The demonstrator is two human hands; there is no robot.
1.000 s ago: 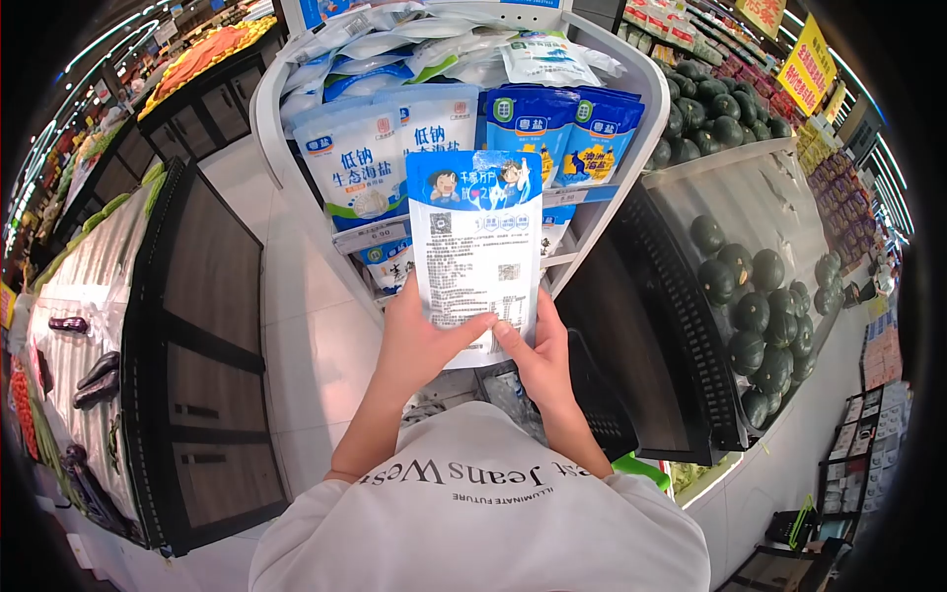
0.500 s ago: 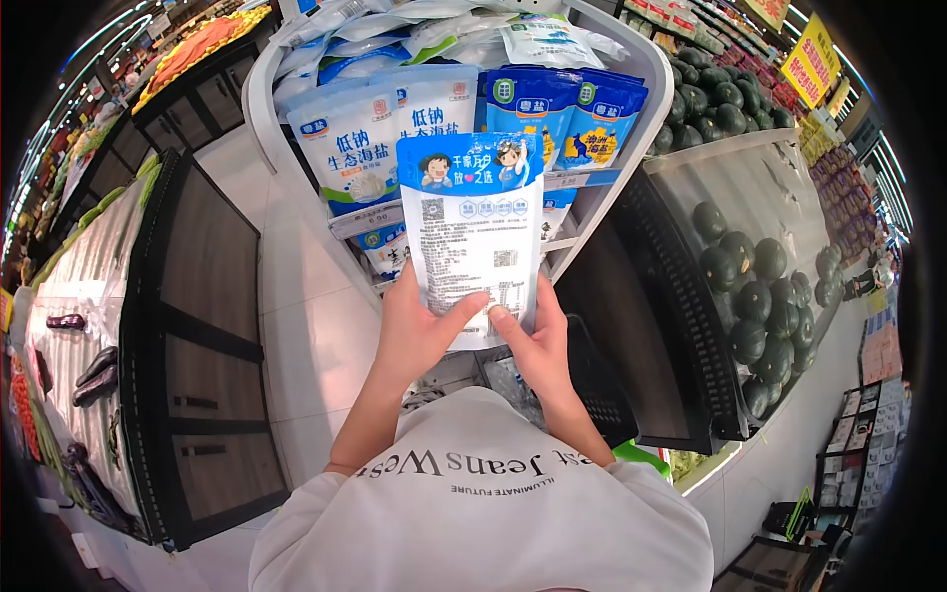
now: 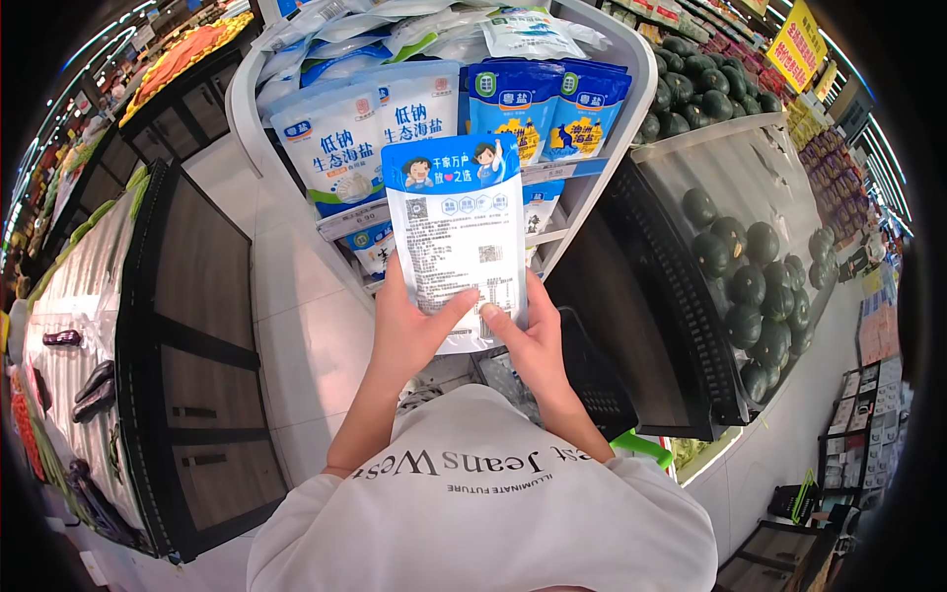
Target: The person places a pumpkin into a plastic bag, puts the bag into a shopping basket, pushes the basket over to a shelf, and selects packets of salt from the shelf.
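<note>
Both my hands hold one white and blue bag of salt (image 3: 454, 227) upright in front of me, its printed back facing me. My left hand (image 3: 414, 321) grips the lower left edge, thumb across the front. On the lower right edge is my right hand (image 3: 528, 331), its thumb also pressed on the front near the other thumb. The remaining fingers are mostly hidden behind the bag. Just beyond it, light blue salt bags (image 3: 326, 148) and dark blue salt bags (image 3: 510, 104) stand on a white display rack (image 3: 639, 109).
Dark green round squashes (image 3: 769, 286) lie in a sloped bin on the right, beside a black basket (image 3: 597, 380). To the left, a black-edged produce stand (image 3: 212, 365) bears eggplants (image 3: 94, 390). A pale tiled floor (image 3: 301, 326) runs between stand and rack.
The view has shifted slightly, and the held bag now appears a little further left and tilts a bit more. Both hands keep the same hold on it.
</note>
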